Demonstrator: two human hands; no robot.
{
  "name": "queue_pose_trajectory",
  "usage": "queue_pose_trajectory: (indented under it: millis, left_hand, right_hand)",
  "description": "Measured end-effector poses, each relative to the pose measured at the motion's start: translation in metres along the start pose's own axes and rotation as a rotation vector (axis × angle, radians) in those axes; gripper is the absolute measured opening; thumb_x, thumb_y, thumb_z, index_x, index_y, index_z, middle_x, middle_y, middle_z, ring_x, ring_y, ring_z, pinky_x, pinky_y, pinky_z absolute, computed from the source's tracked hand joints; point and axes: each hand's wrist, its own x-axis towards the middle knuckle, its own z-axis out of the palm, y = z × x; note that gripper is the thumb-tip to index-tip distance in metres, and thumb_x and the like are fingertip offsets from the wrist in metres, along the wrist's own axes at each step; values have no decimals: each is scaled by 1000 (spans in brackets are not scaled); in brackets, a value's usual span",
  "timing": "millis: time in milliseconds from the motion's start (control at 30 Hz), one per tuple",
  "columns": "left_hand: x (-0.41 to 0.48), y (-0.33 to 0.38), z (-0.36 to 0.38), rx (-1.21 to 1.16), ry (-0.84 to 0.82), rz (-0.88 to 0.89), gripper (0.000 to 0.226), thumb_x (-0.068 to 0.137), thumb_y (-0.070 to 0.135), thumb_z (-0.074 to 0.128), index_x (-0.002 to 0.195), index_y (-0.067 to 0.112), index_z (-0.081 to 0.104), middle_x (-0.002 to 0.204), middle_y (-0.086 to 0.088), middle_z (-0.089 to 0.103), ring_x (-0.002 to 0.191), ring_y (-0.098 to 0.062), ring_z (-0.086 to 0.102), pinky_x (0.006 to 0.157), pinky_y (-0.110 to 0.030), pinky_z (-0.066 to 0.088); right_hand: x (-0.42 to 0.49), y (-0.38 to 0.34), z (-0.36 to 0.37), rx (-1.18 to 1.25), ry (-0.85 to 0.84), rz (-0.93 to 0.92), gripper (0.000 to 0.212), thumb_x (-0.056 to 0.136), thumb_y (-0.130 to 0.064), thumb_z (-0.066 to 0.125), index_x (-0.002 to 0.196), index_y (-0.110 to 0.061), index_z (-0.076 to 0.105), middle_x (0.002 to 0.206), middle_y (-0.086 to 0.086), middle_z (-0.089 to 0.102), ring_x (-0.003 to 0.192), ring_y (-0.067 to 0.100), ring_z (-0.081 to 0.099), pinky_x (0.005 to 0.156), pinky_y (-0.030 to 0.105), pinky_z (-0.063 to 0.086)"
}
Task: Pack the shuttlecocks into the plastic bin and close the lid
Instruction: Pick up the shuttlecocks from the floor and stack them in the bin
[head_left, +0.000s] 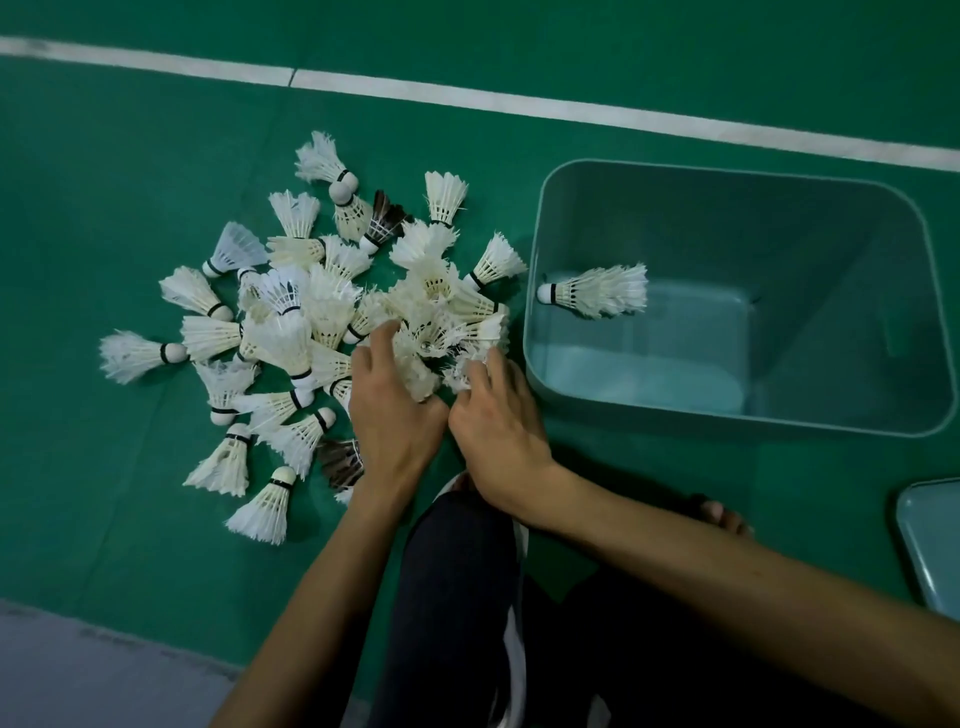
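Head view, nearest first: a bent knee (457, 571) in dark cloth sits between two bare forearms that reach forward over the green floor (104, 156). The left hand (395, 410) and right hand (493, 431) meet thumb-side to thumb-side, almost touching. The fingers of both curl into a clump (431, 332) of white shuttlecocks just ahead of them, the left from the clump's left flank, the right pinching frayed feathers at its right flank.

The clump is the near-right part of a larger pile (291, 332) that spreads away to the left, its shuttlecocks lying on their sides and pointing every way, two dark-feathered ones among them.

The plastic bin (727, 218) stands open to the right of the hands, its near-left corner just beside the right hand's knuckles, its long axis running left to right. One shuttlecock (597, 291) is already inside, on its side with the cork towards the pile-side wall.

So the load lies ahead of the fingers and its goal lies to their right; the right hand is the nearer, and the carry would have to rise over the rim. Packing looks barely begun.

The lid (930, 545) lies at the right edge, well apart from the bin. Farthest off runs a white line (467, 98).
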Motion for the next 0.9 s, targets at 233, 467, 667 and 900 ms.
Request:
queue_pose_trajectory:
  millis: [233,467,667,900]
  left_hand:
    - [30,3,5,286,-160,5,27,83,34,76,106,22,80,107,-4,54,80,-25,59,65,-29,39]
    - [24,17,-35,51,108,-28,20,81,33,79,91,16,79,92,-3,62,74,-15,56,64,-28,41]
    - [27,73,-69,-89,228,180,19,79,33,80,87,16,78,85,0,61,67,-8,51,58,-22,43]
    - [24,155,-48,-109,209,395,16,80,36,79,85,20,78,89,0,60,71,-10,49,55,-19,34]
  right_hand:
    - [-10,0,-17,-48,15,-23,36,83,-12,68,118,-3,64,126,21,50,133,43,34,113,47,33]
    - [-12,-8,-35,247,436,-51,30,57,7,73,86,2,69,84,16,62,89,35,56,63,41,48]
    - [-12,13,-112,379,781,97,22,74,4,70,92,-5,64,73,8,62,65,20,49,48,29,36]
    - [-25,154,-147,761,741,599,17,71,-24,70,88,-23,72,80,-2,73,79,21,71,73,37,59]
